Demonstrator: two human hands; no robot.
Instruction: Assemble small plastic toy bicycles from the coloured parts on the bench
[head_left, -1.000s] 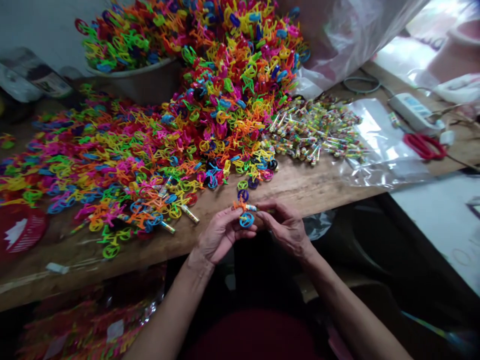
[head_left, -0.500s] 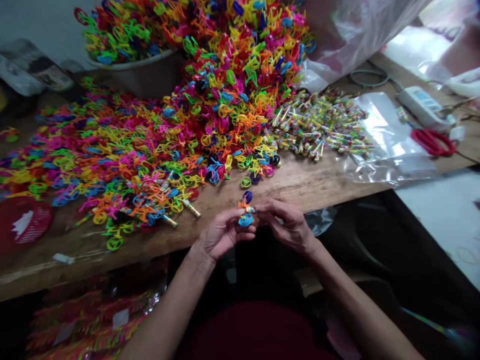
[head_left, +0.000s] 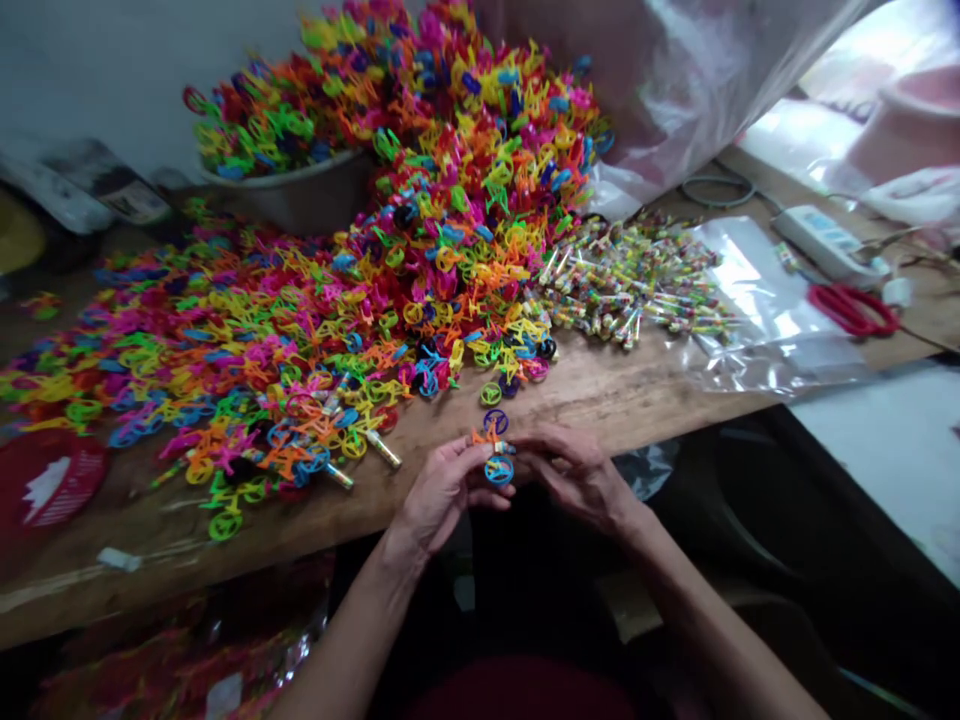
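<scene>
Just off the table's front edge, my left hand (head_left: 448, 490) pinches a small plastic toy bicycle (head_left: 499, 469) with an orange frame, a purple wheel and a blue wheel. Beside it, my right hand (head_left: 581, 470) has its fingers closed at the right side of the toy, around the end of a small printed tube (head_left: 501, 448) that lies across it. The fingertips of the right hand are partly blurred. Behind the hands, a big heap of colourful toy bicycles (head_left: 450, 240) covers the table (head_left: 600, 400). To its right lies a pile of small printed tubes (head_left: 622, 280).
A grey basin (head_left: 300, 198) overflows with toy bicycles. Clear plastic bags (head_left: 772, 290), red-handled scissors (head_left: 853, 310) and a white power strip (head_left: 829, 243) are at the right. A red basket (head_left: 71, 485) sits at the left. Two loose tubes (head_left: 384, 449) lie near the front.
The view has tilted, so the table and heap appear lower. The toy bicycle has turned a little, and its wheels now face the camera more. Both hands remain at it.
</scene>
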